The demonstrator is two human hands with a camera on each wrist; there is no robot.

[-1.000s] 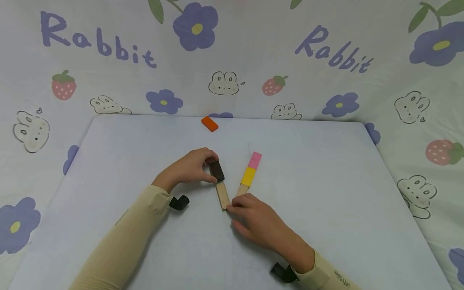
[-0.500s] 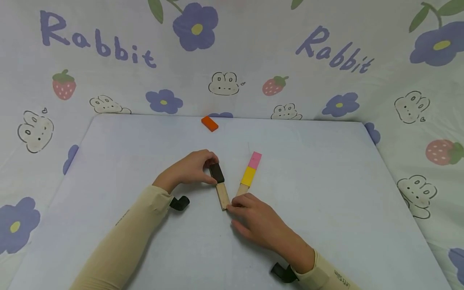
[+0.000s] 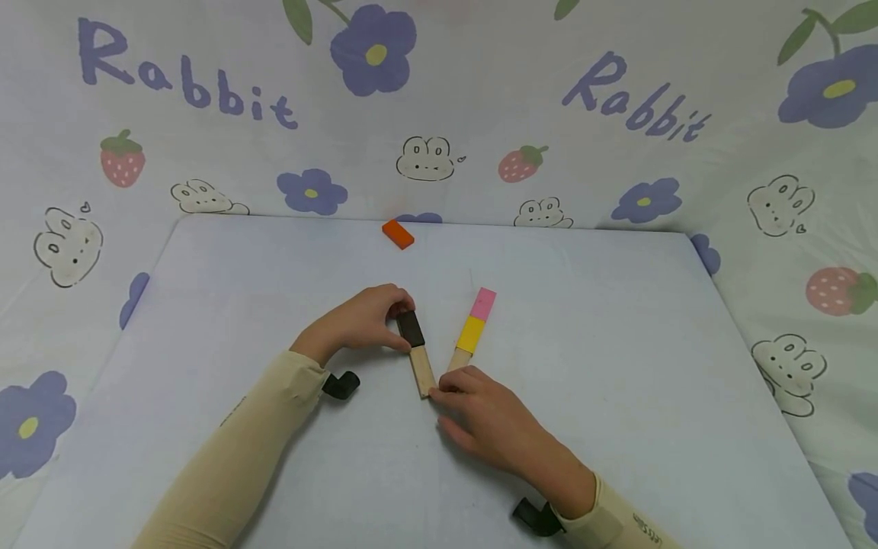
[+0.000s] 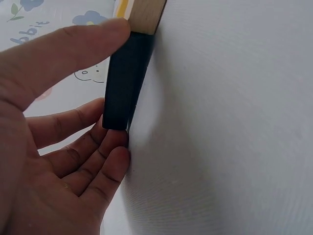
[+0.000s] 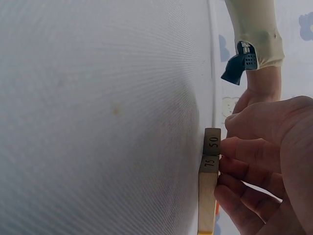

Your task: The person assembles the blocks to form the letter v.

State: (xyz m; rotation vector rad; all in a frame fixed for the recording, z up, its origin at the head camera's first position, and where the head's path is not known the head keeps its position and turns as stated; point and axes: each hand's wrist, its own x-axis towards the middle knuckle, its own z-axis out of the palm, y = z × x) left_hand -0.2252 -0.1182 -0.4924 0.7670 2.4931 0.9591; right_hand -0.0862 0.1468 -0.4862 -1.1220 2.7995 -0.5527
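Note:
My left hand (image 3: 358, 319) holds a black block (image 3: 411, 329) lengthwise, thumb at its near end and fingers curled by its far end. End to end with it lies a plain wooden block (image 3: 421, 372). Angled beside these is a second row: a pink block (image 3: 483, 304), a yellow block (image 3: 470, 334) and a plain wooden block (image 3: 460, 359) partly under my right hand (image 3: 490, 419). In the right wrist view, my right fingertips touch the wooden blocks, whose ends read 50 (image 5: 212, 141) and 75 (image 5: 209, 164); the thumb stays apart from them.
An orange block (image 3: 398, 234) lies at the far edge of the white table (image 3: 617, 343). Behind it hangs a patterned cloth (image 3: 473, 99) with rabbits, flowers and strawberries. Black wrist devices (image 3: 341, 385) sit at both sleeve cuffs.
My left hand has shifted slightly toward me, and the black block has come down flush against the wooden block's end. My right hand has stayed in place.

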